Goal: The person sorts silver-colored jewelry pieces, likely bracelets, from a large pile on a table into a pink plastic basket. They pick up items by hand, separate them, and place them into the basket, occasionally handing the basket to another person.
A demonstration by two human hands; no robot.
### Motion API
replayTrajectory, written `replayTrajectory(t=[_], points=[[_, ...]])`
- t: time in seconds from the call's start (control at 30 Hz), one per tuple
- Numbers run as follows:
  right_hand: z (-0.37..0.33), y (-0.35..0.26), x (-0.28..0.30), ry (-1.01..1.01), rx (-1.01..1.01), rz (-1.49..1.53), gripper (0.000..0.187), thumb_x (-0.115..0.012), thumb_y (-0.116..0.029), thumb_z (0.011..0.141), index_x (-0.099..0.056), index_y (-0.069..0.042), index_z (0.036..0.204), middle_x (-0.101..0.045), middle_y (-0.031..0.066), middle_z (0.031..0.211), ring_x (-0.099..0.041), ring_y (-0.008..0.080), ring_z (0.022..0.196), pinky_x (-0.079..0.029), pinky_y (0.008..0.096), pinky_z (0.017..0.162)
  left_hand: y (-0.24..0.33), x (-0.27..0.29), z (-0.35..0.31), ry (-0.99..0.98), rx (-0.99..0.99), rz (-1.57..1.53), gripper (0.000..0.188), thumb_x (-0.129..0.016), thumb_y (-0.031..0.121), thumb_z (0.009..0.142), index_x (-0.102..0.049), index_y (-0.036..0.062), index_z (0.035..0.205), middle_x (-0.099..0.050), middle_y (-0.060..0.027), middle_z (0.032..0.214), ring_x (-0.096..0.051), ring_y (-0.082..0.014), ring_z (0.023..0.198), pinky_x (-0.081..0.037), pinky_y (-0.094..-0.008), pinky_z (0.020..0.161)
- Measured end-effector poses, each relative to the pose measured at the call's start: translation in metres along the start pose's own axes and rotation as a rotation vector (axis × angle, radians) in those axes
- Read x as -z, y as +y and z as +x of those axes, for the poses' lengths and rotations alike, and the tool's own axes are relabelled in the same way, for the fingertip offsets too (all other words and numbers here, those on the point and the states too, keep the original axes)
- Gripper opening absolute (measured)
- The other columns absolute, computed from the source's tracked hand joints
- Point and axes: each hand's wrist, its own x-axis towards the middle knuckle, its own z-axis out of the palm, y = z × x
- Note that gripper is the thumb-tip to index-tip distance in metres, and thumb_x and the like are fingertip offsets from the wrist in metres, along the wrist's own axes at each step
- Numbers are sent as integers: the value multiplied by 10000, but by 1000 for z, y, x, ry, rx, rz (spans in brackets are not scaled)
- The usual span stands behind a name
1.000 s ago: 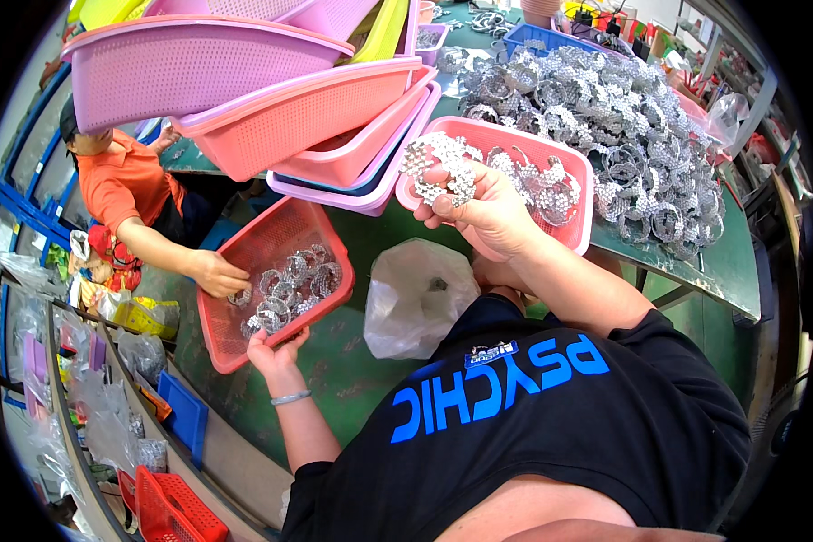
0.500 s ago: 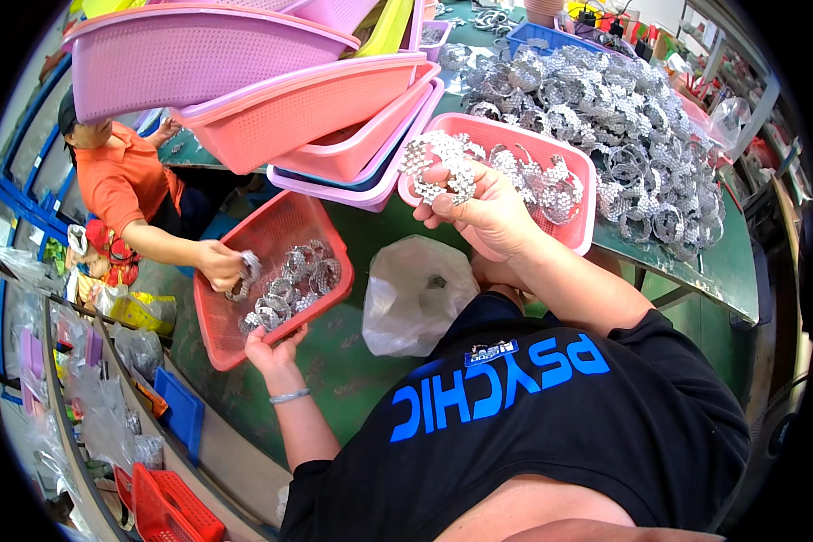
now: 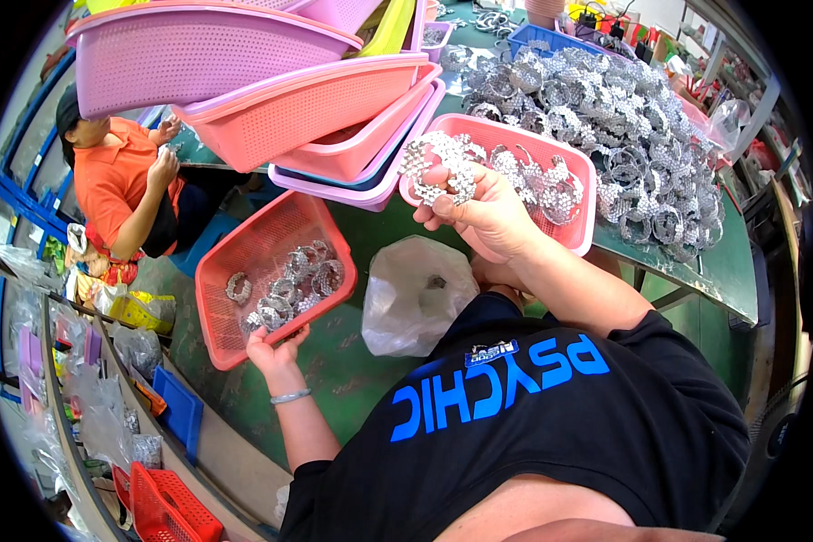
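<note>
Bracelets [image 3: 438, 161] of silvery openwork sit gripped in the right hand [image 3: 495, 215], over the left side of the pink basket [image 3: 590, 185]; the left hand [image 3: 277, 355] holds the red basket [image 3: 266, 235] by its near rim. Both baskets contain some already — a small share, apparently — with most left in the large heap [image 3: 605, 117] on the counter [image 3: 730, 275] at right.

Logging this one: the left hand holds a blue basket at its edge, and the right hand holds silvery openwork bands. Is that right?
Not quite: the basket is red, not blue, as the head view shows. The left hand does hold its edge, and the right hand holds silvery openwork bands.
</note>
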Motion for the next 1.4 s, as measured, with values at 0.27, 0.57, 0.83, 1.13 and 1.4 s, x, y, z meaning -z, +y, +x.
replayTrajectory(t=[0.27, 0.57, 0.83, 1.13, 1.4], points=[[-1, 4, 1, -16, -2, 20, 271, -646, -9, 759, -562, 7, 1016, -624, 90, 903, -626, 186, 781, -500, 268, 671, 0, 2, -1, -14, 10, -6, 508, -383, 198, 747, -381, 25, 1224, -341, -210, 1308, -309, -427, 1186, -226, -664, 899], [3, 18, -6, 1, -143, -232, 230, -618, -6, 768, -566, 9, 992, -626, 76, 830, -607, 139, 720, -485, 244, 651, -4, 5, -6, -24, -23, 32, 539, -357, 218, 754, -363, 28, 1258, -384, -203, 1306, -314, -442, 1208, -174, -685, 929], [31, 69, -37, -262, -497, -623, 265, -663, -101, 775, -559, 37, 976, -614, 65, 767, -577, 100, 683, -467, 219, 594, -14, 12, -13, -130, -7, 53, 506, -378, 215, 725, -423, 47, 1200, -482, -180, 1210, -442, -424, 1085, -285, -662, 842], [26, 83, -32, -441, -429, -601, 479, -627, -87, 797, -431, 29, 1219, -558, 121, 1050, -557, 153, 912, -455, 278, 810, -13, 12, -22, -143, -31, 83, 574, -370, 218, 724, -355, 33, 1267, -388, -194, 1302, -354, -445, 1169, -193, -661, 916], [-40, 110, 56, -339, -659, -646, 335, -620, -92, 803, -517, 61, 1083, -590, 68, 896, -559, 104, 790, -476, 241, 697, -12, 21, -16, -55, -69, 67, 565, -384, 224, 726, -350, 37, 1258, -398, -192, 1292, -377, -452, 1138, -256, -668, 859]])
